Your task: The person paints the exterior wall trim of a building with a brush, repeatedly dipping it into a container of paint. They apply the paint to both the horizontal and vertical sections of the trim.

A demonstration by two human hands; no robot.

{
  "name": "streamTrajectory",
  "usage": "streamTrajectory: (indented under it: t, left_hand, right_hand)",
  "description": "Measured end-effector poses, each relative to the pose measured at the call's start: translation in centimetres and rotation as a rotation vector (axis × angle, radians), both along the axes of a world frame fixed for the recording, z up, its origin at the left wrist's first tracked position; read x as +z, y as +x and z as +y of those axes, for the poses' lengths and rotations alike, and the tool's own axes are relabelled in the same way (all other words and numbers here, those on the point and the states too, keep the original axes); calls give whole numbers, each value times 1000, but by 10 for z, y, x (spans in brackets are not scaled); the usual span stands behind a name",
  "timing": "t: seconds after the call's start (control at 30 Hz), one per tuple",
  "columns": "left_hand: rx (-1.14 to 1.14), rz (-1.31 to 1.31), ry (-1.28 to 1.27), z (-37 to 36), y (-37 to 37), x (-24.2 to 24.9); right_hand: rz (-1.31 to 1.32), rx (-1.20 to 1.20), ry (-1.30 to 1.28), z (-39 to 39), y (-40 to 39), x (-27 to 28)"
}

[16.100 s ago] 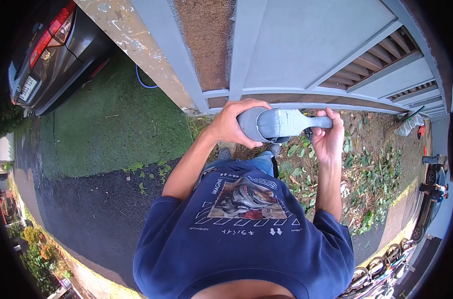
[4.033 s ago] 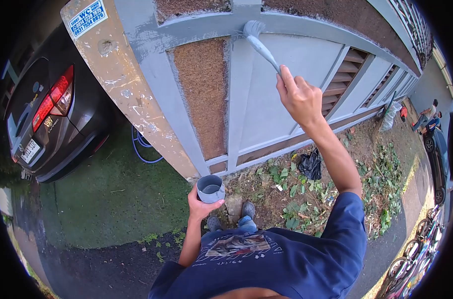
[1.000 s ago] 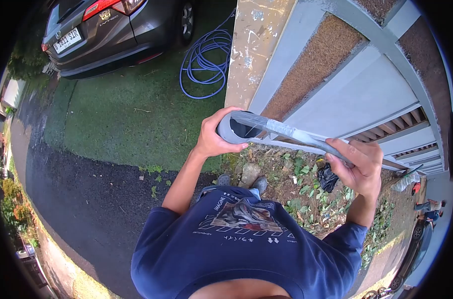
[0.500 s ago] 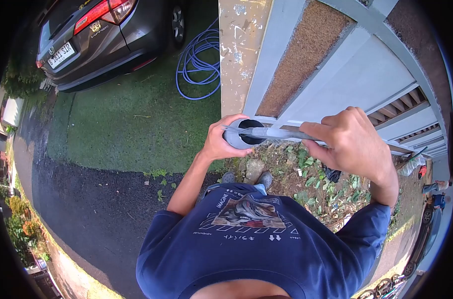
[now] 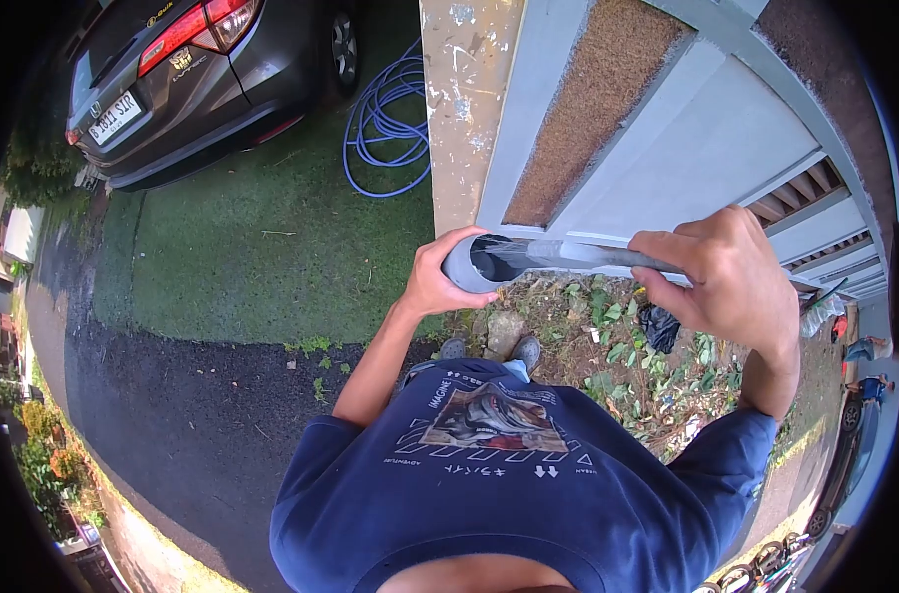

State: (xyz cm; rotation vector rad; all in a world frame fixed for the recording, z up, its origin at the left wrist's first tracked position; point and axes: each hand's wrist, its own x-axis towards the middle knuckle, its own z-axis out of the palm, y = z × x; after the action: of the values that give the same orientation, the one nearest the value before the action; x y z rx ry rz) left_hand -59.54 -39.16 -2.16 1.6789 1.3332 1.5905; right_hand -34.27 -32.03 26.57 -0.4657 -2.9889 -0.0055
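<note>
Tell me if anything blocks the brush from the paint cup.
Nothing visible does. The brush, held in the right hand, already has its head inside the mouth of the cup, which the left hand grips.

— Which colours are seen near the hands?
— A grey cup [image 5: 474, 265] and a grey-coated brush [image 5: 568, 257] are seen; the gate panels [image 5: 686, 158] are painted pale grey, with a rough brown inset.

— And beyond?
— A blue hose [image 5: 385, 119] is laid on green turf [image 5: 252, 257], a dark grey car [image 5: 192, 69] shows red lamps, and a navy shirt [image 5: 499, 494] is printed with a picture.
</note>
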Motion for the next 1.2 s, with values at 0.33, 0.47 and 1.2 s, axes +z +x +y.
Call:
streamTrajectory:
  t: [0.33,0.47,1.2]
  left_hand:
    - [-113,60,36,13,24,18]
    - [-116,92,72,16,31,20]
    - [-436,-72,-40,61,84,18]
  right_hand:
    - [-183,34,42,-1,-25,-50]
    - [-216,55,54,0,-29,-59]
    - [-97,-212,-25,-7,44,-33]
